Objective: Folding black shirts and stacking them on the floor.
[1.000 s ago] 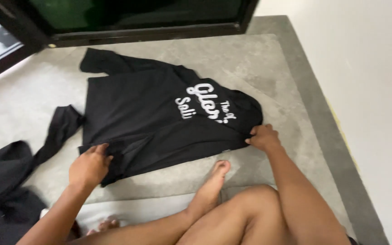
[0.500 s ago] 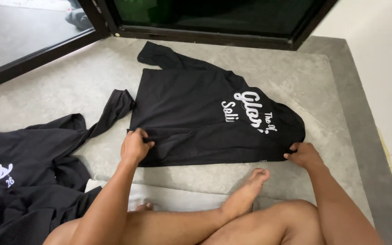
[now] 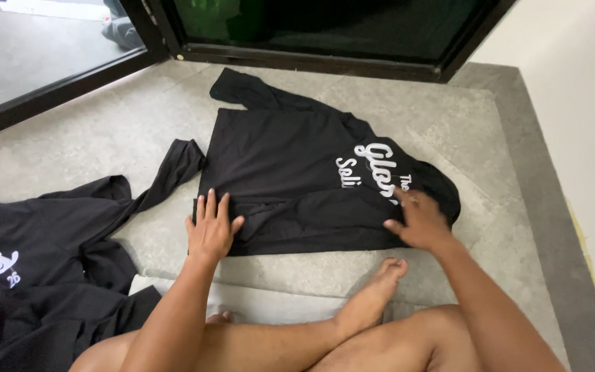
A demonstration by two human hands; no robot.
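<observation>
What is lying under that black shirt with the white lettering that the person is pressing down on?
The black shirt lies flat on the grey stone floor, which shows all around it. The left hand and right hand press its near folded edge. Whatever sits beneath the fabric itself is covered.

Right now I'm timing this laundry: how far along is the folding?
Done: the shirt lies spread, its near edge folded over. In hand: left hand and right hand press that fold flat. Left: both sleeves stick out, and a black pile lies unfolded.

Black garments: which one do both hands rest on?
The black hoodie spread flat mid-floor, under left hand and right hand; the crumpled garment lies untouched.
</observation>
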